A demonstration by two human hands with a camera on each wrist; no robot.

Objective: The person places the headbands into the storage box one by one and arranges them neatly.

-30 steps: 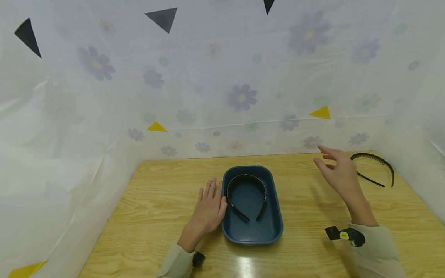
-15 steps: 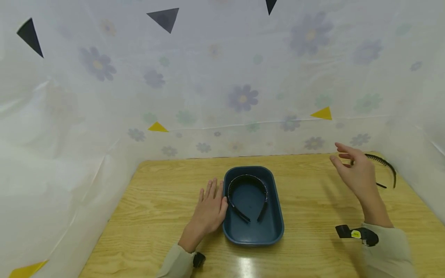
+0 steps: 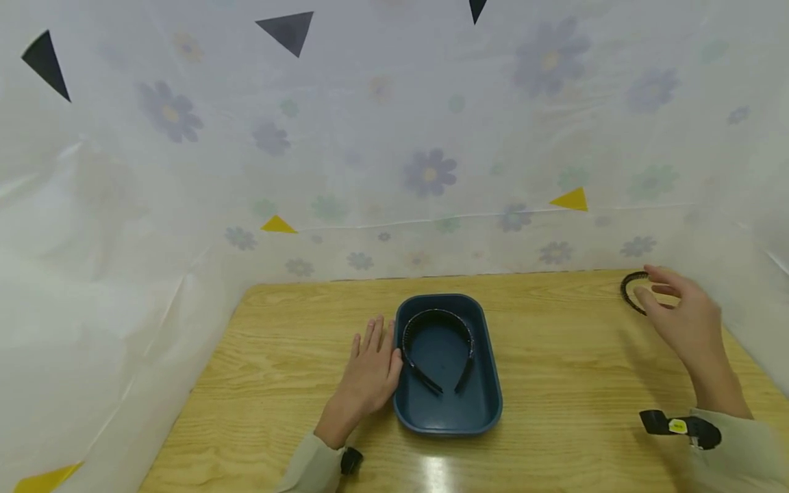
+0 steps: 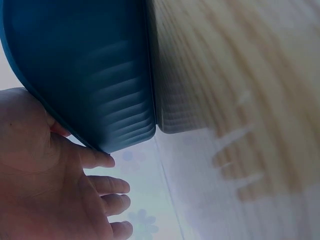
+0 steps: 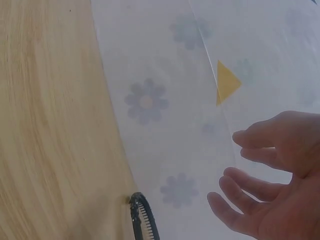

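Note:
A dark blue tray [image 3: 446, 419] stands at the middle of the table, and a black headband [image 3: 470, 346] lies in it. Against the tray's left side rests my left hand [image 3: 368, 375], fingers extended; the left wrist view has them along the tray's outer wall [image 4: 100, 100]. My right hand [image 3: 685, 322] hovers over a second black headband [image 3: 629, 291] at the far right, hiding most of it. In the right wrist view that headband [image 5: 143, 220] shows comb teeth on its inner side, apart from the right hand's loosely bent, parted fingers [image 5: 255, 185].
The wooden table [image 3: 277, 356] ends at the back against a white floral sheet [image 3: 364, 171], which also hangs along both sides. Yellow triangles [image 3: 570, 199] and dark ones mark the sheet.
My right hand has moved to the right, from beside the second headband to over it, covering more of it. The left hand, the tray and the headband in it have stayed put.

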